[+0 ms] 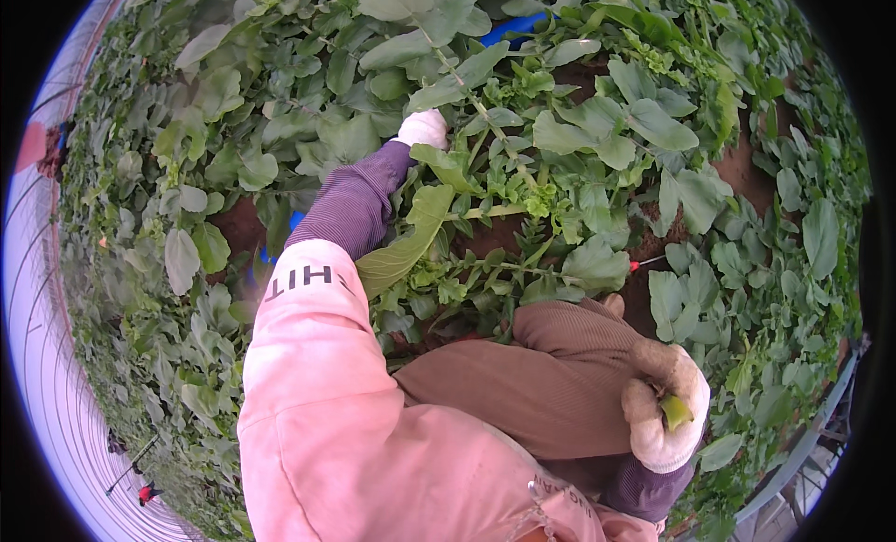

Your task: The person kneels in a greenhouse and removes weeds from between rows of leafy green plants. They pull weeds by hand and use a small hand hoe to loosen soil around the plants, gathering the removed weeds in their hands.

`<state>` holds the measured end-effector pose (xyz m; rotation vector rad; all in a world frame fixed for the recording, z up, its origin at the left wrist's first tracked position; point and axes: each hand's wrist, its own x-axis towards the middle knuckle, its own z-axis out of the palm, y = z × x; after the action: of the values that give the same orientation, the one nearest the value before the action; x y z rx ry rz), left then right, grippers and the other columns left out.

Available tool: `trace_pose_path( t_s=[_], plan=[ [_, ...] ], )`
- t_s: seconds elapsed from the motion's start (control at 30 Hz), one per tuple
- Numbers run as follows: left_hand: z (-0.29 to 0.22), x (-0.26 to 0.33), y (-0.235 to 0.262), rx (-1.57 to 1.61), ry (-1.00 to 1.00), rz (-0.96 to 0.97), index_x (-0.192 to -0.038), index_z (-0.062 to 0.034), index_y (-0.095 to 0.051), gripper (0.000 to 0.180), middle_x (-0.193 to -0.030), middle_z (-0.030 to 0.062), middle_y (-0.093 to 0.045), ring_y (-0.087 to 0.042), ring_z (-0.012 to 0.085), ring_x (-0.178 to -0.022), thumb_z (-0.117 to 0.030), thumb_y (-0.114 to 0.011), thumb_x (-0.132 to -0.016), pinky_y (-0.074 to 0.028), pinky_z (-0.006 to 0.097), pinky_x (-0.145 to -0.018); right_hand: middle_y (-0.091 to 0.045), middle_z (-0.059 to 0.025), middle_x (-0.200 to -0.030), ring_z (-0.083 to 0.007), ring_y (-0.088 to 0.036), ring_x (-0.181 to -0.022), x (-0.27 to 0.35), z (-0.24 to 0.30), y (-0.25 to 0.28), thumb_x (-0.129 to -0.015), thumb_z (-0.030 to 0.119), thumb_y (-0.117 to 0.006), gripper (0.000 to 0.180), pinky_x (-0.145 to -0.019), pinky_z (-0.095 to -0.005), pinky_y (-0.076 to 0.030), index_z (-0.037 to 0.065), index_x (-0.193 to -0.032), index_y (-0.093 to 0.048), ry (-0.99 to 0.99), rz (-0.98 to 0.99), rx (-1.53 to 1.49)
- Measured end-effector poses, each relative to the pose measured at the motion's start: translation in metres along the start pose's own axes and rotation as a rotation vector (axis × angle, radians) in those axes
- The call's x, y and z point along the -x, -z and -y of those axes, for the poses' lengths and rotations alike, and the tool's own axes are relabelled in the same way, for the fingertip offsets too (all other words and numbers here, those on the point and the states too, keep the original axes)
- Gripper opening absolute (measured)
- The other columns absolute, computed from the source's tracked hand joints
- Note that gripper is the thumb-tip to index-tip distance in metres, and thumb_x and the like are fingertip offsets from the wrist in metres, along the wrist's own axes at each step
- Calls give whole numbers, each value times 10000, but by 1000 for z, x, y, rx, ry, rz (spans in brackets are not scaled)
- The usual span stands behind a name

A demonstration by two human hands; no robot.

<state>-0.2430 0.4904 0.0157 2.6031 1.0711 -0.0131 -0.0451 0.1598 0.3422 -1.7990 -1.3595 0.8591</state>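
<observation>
The left hand (422, 129), in a white glove, reaches far forward into the leafy plants (523, 159) at the upper middle of the bed, its fingers curled in among the foliage at the foot of a long pale green stalk (471, 92); leaves cover the fingertips, so whether it pinches that stalk or only parts the leaves cannot be told. The stalk runs on a slant from the hand up and away toward the top left of the bed, its long axis lying nearly in line with the outstretched purple sleeve (355, 201). The right hand (665, 407), also gloved, sits low and close to the body at the lower right, closed in a fist around a short green stem piece (676, 411) whose cut end shows between the fingers. The left hand is therefore much the nearer to the standing plants; the right is well apart from them, above the brown trouser knee (532, 374). Bare reddish soil (737, 169) opens between the plants to the right, while foliage crowds thickly on the left side and the far edge, where a blue container (513, 27) shows through the leaves.
</observation>
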Motion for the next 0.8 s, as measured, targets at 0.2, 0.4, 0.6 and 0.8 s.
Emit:
trace_pose_path(
  t_s=[0.2,0.4,0.6,0.8],
  plan=[
    [-13,5,19,79,175,104,-822,-30,-639,293,-777,195,-629,-624,344,-763,-247,-651,-626,-513,407,-680,-542,-72,-621,-203,-503,-499,1,-1,-3,-559,-48,-614,298,-474,-290,-390,-7,-854,-615,8,-51,-9],
    [-15,-7,4,156,289,95,-915,-18,-618,397,-875,203,-636,-624,352,-819,-253,-690,-603,-514,395,-729,-540,-68,-633,-209,-502,-507,-2,1,-3,-578,-22,-621,289,-480,-292,-392,-4,-867,-611,40,-13,-9],
    [7,24,34,78,249,12,-978,-65,-622,462,-926,202,-619,-601,357,-854,-349,-679,-617,-493,420,-757,-553,-72,-651,-212,-511,-518,-1,0,-2,-600,1,-623,268,-493,-288,-404,-7,-867,-609,42,-8,-1],
    [2,9,21,154,260,140,-940,-64,-619,431,-842,198,-628,-611,334,-818,-338,-670,-612,-490,406,-713,-553,-78,-652,-212,-515,-518,-1,-1,-2,-602,-1,-630,271,-490,-290,-405,-5,-872,-609,50,9,-7]
  ],
)
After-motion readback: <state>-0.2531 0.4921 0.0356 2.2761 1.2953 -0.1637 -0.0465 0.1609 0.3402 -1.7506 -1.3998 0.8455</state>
